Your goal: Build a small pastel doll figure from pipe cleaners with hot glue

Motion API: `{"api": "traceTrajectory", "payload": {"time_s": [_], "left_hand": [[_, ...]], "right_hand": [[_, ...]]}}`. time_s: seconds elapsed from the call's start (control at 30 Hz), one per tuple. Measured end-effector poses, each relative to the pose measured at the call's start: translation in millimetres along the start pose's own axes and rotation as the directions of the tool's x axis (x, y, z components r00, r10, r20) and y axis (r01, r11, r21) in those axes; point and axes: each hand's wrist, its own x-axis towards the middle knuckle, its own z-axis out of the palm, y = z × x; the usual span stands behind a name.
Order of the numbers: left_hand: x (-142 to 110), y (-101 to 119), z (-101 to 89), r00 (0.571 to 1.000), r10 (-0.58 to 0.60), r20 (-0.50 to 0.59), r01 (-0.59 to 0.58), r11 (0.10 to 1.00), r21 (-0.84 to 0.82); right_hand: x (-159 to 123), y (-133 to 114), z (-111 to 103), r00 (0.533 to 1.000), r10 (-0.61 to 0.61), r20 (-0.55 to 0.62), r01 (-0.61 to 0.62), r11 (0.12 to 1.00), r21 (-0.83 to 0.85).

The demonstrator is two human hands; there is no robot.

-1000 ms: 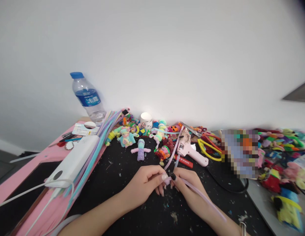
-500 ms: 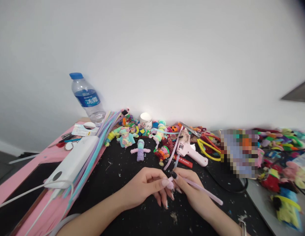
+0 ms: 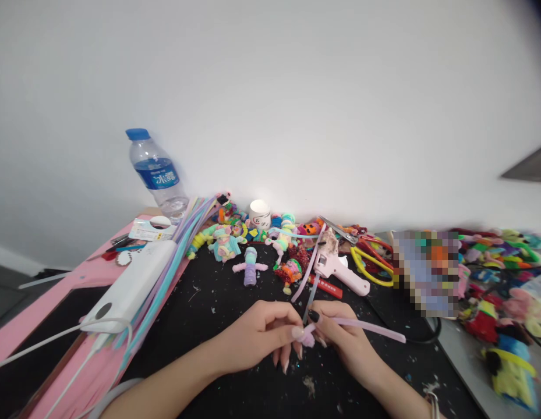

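My left hand (image 3: 274, 334) pinches the coiled end of a pale pink-lilac pipe cleaner (image 3: 370, 328) between thumb and fingers. My right hand (image 3: 335, 334) grips the same pipe cleaner beside the coil, and its straight tail sticks out to the right past my knuckles. Just beyond my hands lies a pink hot glue gun (image 3: 342, 273), a glue stick reaching out of it toward my fingers. A small pipe-cleaner figure (image 3: 250, 266) in lilac and blue, arms spread, lies farther off to the left.
White power strip (image 3: 130, 285) and a bundle of pastel pipe cleaners (image 3: 163, 285) run along the left. Behind stand a water bottle (image 3: 156, 174) and a paper cup (image 3: 260, 215). Yellow-handled scissors (image 3: 370, 267), a red box cutter (image 3: 326, 286) and many fuzzy figures (image 3: 510, 364) lie at the back and right.
Both hands have moved slightly, the right one a little away from the left. More of the pipe cleaner shows between them, and its tail has swung upward and right.
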Motion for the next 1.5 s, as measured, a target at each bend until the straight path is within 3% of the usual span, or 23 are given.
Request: {"api": "traceTrajectory", "payload": {"time_s": [0.17, 0.4, 0.57, 0.8, 0.97, 1.07, 1.33, 1.5], "left_hand": [[-0.3, 2.0, 3.6, 0.999, -0.025, -0.042, 0.024, 0.999, -0.021], [-1.9, 2.3, 3.3, 0.992, 0.047, -0.116, -0.047, 0.999, 0.003], [-1.9, 0.9, 0.8, 0.950, 0.182, -0.253, -0.147, 0.977, 0.153], [-2.1, -0.4, 0.8, 0.883, 0.329, -0.334, -0.167, 0.886, 0.432], [-1.3, 2.1, 1.6, 0.868, 0.410, -0.279, -0.243, 0.842, 0.482], [-0.8, 1.5, 1.0, 0.873, 0.412, -0.260, -0.240, 0.828, 0.507], [-3.3, 0.9, -2.9, 0.910, 0.413, -0.038, -0.298, 0.716, 0.631], [-6.0, 3.1, -4.1, 0.935, 0.345, 0.087, -0.315, 0.689, 0.652]], "right_hand": [[1.1, 0.3, 0.7, 0.999, 0.040, 0.017, -0.039, 0.998, -0.053], [1.2, 1.0, 3.1, 0.997, 0.070, 0.028, -0.067, 0.992, -0.109], [1.8, -6.8, 7.5, 0.999, -0.026, 0.041, 0.037, 0.958, -0.284], [-0.7, -14.2, 11.7, 0.971, -0.122, 0.204, 0.206, 0.860, -0.467], [-0.8, -9.0, 9.8, 0.965, -0.146, 0.218, 0.246, 0.793, -0.557], [-2.3, -6.9, 8.4, 0.963, -0.213, 0.164, 0.269, 0.786, -0.557], [-4.5, -1.4, 3.8, 0.960, -0.281, -0.012, 0.235, 0.824, -0.515], [-2.1, 0.0, 3.2, 0.975, -0.220, -0.015, 0.191, 0.878, -0.440]]}}
